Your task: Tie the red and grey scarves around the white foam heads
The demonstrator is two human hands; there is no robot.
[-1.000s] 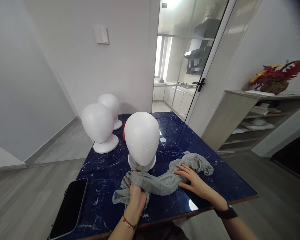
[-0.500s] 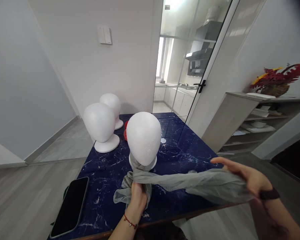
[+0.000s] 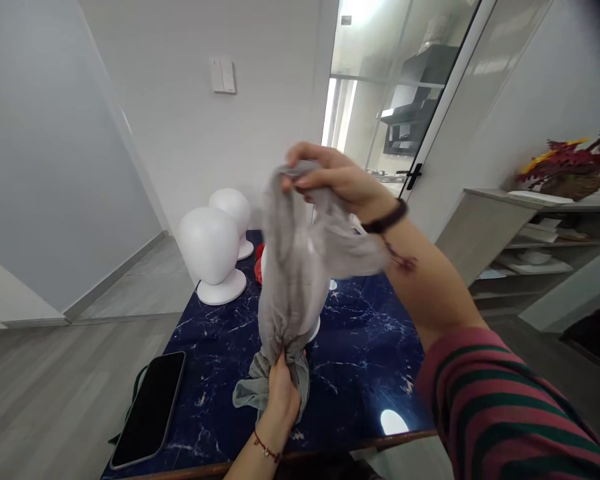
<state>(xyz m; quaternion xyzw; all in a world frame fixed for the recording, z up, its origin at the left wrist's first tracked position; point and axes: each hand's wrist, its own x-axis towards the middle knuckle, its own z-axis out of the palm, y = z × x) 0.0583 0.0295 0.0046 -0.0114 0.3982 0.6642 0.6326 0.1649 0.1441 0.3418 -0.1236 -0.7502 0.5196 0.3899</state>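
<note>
A sheer grey scarf (image 3: 290, 267) rises from the neck of a white foam mannequin head (image 3: 316, 293) and hides most of it. My right hand (image 3: 330, 177) pinches the scarf's upper part above the head, and a loose end hangs off to the right, blurred. Down at the neck, my left hand (image 3: 283, 393) grips the gathered scarf where it bunches together. More of the grey cloth lies crumpled on the table around that hand.
Two other white foam heads (image 3: 210, 247) stand at the table's left back. Something red (image 3: 259, 263) sits behind the middle head. A phone (image 3: 150, 410) lies at the left front of the dark blue marbled table (image 3: 360, 373). Right of it stands a shelf unit (image 3: 500, 200).
My right hand has swung from the far right up and over the head, lifting the scarf from a sideways stretch to upright. My left hand stays at the neck.
</note>
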